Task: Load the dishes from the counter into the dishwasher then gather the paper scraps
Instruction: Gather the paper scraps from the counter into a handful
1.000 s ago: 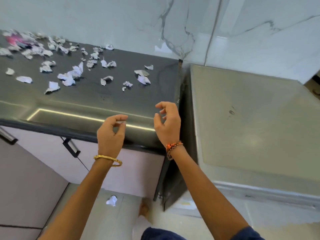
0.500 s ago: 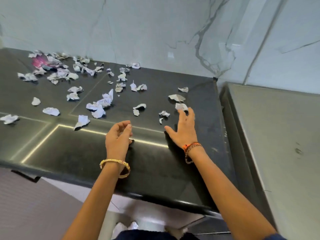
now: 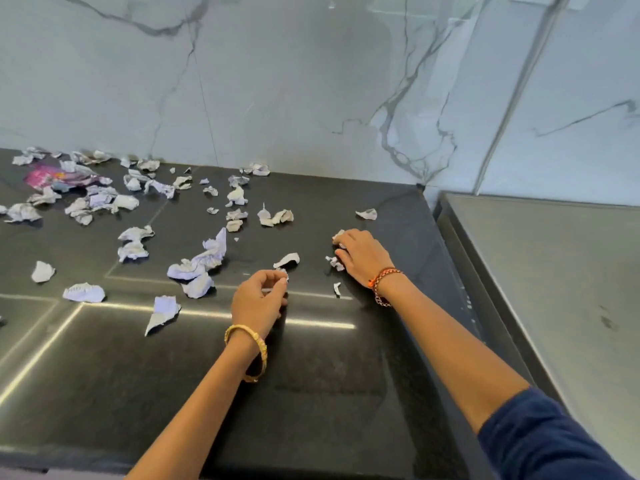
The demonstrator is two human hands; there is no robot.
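On the dark desk (image 3: 311, 393), left grip (image 3: 258, 299) pinches a small paper scrap (image 3: 283, 273); right grip (image 3: 360, 258), fingers curled, gathers scraps (image 3: 335, 263) beneath it.

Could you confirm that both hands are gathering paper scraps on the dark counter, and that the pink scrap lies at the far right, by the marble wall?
Not quite. In the head view the pink scrap lies at the far left of the dark counter, by the marble wall. The rest holds: the left hand and right hand are gathering paper scraps.
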